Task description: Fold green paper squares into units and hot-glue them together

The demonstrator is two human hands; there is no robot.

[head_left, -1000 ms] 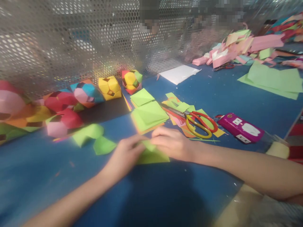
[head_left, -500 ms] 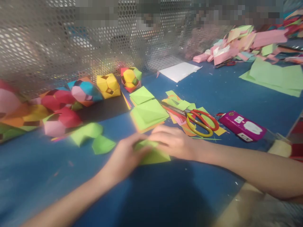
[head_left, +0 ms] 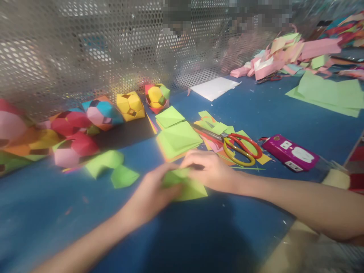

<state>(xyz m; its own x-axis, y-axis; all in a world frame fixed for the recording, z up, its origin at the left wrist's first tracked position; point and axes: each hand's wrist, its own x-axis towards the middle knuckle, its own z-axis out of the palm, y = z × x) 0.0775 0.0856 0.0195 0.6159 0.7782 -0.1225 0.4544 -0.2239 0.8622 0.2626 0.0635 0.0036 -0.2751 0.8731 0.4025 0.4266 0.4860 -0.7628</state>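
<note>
A lime-green sheet of paper (head_left: 192, 190) lies partly folded between my hands on the blue table. My left hand (head_left: 155, 187) grips its left side, fingers and thumb curled round it and slightly blurred. On the far edge, the fingers of my right hand (head_left: 209, 170) are closed on the paper. Just beyond sits a stack of square green papers (head_left: 180, 140) with an orange sheet below. Folded green pieces (head_left: 123, 176) rest left of my left hand. Scissors (head_left: 240, 149) with red and yellow handles lie on paper scraps past my right hand.
Colourful folded paper balls (head_left: 131, 106) line the back left, along a perforated metal screen (head_left: 113, 57). A purple case (head_left: 291, 152) lies to the right. Behind are a white sheet (head_left: 215, 88), light-green sheets (head_left: 327, 93) and a heap of pink paper strips (head_left: 284, 57).
The green paper's near corner has shifted slightly right and towards me, and a raised fold shows more. My right fingers have bent a little more. The view has tilted slightly.
</note>
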